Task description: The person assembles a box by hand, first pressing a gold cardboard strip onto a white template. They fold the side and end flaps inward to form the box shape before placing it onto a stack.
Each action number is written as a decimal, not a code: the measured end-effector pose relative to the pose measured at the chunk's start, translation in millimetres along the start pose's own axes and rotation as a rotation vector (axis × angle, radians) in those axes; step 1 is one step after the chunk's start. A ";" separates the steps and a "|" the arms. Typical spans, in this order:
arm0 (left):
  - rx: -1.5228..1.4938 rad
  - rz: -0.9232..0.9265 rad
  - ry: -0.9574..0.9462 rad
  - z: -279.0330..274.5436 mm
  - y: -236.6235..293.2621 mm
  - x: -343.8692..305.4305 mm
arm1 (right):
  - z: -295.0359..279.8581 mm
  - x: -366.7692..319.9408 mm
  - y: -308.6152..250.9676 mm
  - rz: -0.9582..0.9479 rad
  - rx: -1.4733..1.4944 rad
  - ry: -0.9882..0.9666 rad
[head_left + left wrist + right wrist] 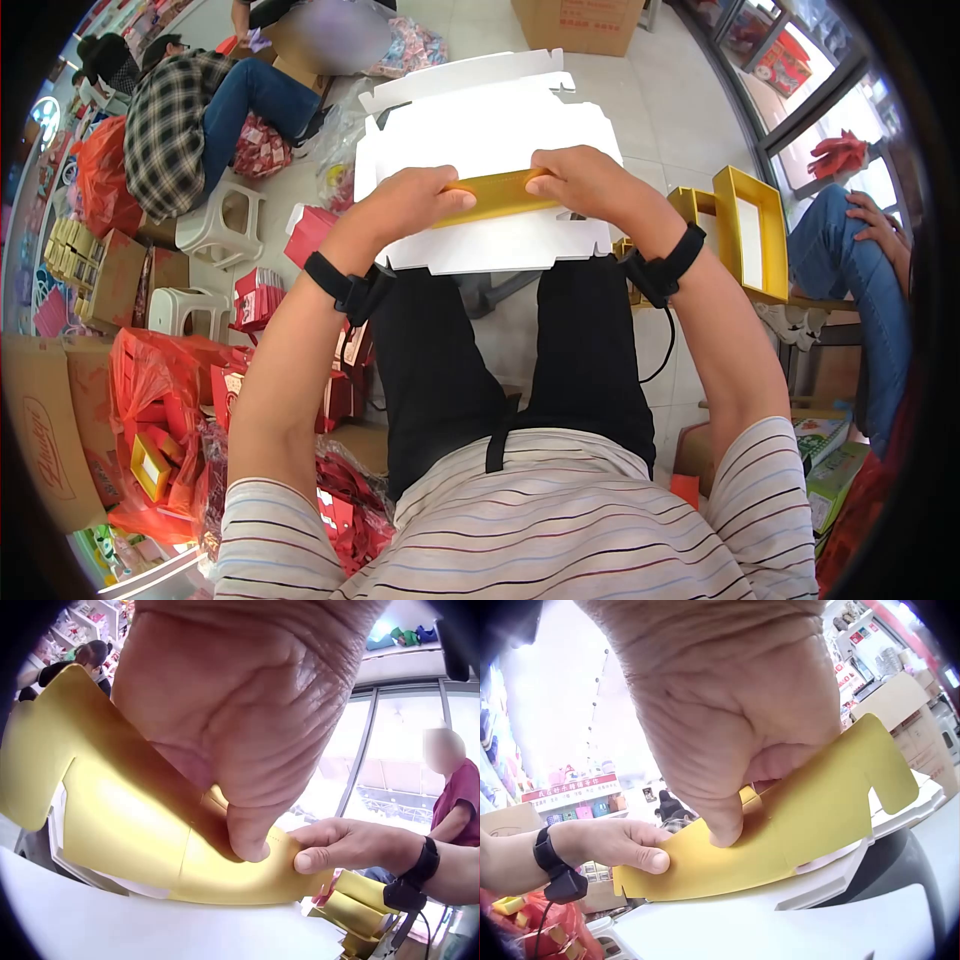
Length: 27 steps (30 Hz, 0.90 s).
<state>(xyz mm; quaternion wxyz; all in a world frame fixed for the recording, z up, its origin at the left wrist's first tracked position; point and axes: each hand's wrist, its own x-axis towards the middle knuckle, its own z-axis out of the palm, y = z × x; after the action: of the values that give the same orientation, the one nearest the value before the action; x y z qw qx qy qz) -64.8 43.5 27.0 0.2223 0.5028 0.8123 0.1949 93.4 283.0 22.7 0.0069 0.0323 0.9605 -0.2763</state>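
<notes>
A gold cardboard panel [495,200] lies across the front part of white die-cut cardboard sheets [480,125] above my lap. My left hand [408,207] grips its left end, thumb on the near face and fingers behind. At the other end my right hand [592,186] holds it the same way. The left wrist view has the gold panel [124,817] bent along a crease, a rounded flap at its far end. In the right wrist view the panel [817,814] stands tilted over the white card, with a notched tab. The fingers behind it are mostly hidden.
Open gold boxes [752,245] stand at the right, near a seated person's jeans [850,300]. White stools [220,222], a red plastic bag [165,365] and a carton [60,430] are at the left. A person in a plaid shirt [180,130] sits further back.
</notes>
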 end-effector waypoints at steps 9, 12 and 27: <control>-0.029 -0.079 -0.047 -9.4 -8.7 7.0 | 6.3 16.0 9.5 0.012 0.004 -0.016; 0.011 -0.106 -0.096 -12.1 -6.9 6.3 | 1.9 21.4 4.8 0.077 -0.003 -0.109; 0.045 -0.050 -0.113 -1.4 -28.8 22.2 | -8.8 40.3 6.4 0.153 0.028 -0.317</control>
<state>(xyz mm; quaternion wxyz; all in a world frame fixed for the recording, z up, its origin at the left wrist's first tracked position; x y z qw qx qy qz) -95.4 51.4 8.9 0.2612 0.4975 0.8149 0.1422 53.6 295.4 25.5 0.1787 0.0613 0.9381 -0.2901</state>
